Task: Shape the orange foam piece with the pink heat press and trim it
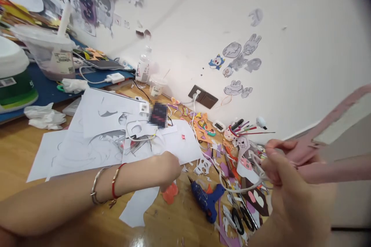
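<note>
My left hand (168, 168) comes in from the left, low over the table, back of the hand up and fingers curled under out of sight. A small red, petal-shaped piece (170, 193) shows just below it; whether the fingers touch it I cannot tell. At the right, my right hand (290, 173) is closed around a pink, paper-like piece (336, 168) with long arms spreading to the right. A white cord (237, 190) loops beside these fingers. Between the hands lies a blue hot glue gun (205, 198), nozzle toward my left hand.
Drawing sheets (84, 150) cover the left of the table (17, 135). Scissors (242, 216) and paper scraps (203, 166) litter the right. A pen cup (230, 133) stands by the wall, a plastic drink cup (46, 54) at upper left. A white cable runs from the wall socket (203, 96).
</note>
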The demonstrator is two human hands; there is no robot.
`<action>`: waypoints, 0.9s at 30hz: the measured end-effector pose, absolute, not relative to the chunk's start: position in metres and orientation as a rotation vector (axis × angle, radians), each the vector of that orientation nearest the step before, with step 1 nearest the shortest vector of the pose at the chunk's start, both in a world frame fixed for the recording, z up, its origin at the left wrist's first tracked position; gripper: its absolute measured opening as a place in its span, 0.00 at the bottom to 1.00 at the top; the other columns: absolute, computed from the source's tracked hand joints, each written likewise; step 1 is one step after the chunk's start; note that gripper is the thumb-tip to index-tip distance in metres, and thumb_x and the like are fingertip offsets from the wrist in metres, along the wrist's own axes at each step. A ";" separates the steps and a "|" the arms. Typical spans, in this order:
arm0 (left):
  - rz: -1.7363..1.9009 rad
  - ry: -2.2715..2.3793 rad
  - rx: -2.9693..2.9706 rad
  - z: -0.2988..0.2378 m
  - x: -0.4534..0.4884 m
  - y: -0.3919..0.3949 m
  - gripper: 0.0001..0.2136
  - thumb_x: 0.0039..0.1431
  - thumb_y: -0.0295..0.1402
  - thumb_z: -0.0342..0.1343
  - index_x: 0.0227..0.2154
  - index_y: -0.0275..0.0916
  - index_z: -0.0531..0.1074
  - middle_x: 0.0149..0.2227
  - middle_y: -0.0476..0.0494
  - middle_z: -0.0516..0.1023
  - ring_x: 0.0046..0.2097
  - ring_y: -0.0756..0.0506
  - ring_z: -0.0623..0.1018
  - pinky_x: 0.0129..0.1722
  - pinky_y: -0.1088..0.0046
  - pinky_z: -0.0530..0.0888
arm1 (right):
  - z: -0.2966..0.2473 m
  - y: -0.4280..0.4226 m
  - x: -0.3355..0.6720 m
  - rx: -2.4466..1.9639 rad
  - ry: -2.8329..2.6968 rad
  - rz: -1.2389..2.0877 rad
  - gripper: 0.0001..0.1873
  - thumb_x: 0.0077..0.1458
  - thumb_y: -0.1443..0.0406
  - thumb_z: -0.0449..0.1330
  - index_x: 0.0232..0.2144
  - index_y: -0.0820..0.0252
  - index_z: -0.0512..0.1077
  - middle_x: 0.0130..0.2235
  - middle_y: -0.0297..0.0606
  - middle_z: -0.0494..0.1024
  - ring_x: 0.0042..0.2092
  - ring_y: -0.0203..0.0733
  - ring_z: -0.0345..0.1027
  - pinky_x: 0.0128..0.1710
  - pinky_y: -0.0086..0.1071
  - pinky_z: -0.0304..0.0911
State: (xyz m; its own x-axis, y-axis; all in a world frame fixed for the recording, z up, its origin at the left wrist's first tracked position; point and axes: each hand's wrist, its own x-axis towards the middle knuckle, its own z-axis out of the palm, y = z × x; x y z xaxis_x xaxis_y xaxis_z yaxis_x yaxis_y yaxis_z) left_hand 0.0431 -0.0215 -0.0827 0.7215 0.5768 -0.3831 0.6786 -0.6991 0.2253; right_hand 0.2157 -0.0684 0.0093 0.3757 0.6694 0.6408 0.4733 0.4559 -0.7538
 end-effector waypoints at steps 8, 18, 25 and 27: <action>-0.515 0.851 2.539 -0.098 0.063 -0.022 0.11 0.60 0.34 0.53 0.44 0.36 0.69 0.47 0.41 0.72 0.45 0.44 0.74 0.43 0.59 0.73 | 0.020 -0.070 0.223 -1.143 -1.144 0.185 0.11 0.38 0.71 0.64 0.24 0.60 0.64 0.22 0.27 0.64 0.18 0.26 0.51 0.17 0.26 0.42; 0.311 0.664 2.127 -0.037 0.019 0.000 0.12 0.66 0.34 0.32 0.42 0.39 0.60 0.25 0.51 0.73 0.23 0.51 0.75 0.25 0.77 0.71 | 0.006 -0.063 0.248 -1.270 -1.387 0.406 0.23 0.45 0.50 0.63 0.38 0.58 0.67 0.24 0.27 0.59 0.19 0.27 0.48 0.17 0.26 0.40; 0.755 0.555 1.689 -0.008 0.002 -0.015 0.09 0.63 0.29 0.43 0.30 0.39 0.67 0.19 0.55 0.71 0.23 0.52 0.73 0.27 0.77 0.68 | -0.001 -0.053 0.235 -1.366 -1.541 0.453 0.37 0.41 0.33 0.46 0.33 0.59 0.66 0.20 0.26 0.54 0.18 0.28 0.42 0.15 0.27 0.37; 0.741 0.588 1.634 -0.008 0.005 -0.019 0.10 0.63 0.32 0.44 0.28 0.39 0.68 0.17 0.55 0.72 0.20 0.53 0.73 0.24 0.78 0.67 | -0.002 -0.053 0.228 -1.444 -1.620 0.444 0.36 0.43 0.33 0.44 0.28 0.58 0.65 0.20 0.27 0.54 0.19 0.29 0.44 0.17 0.27 0.40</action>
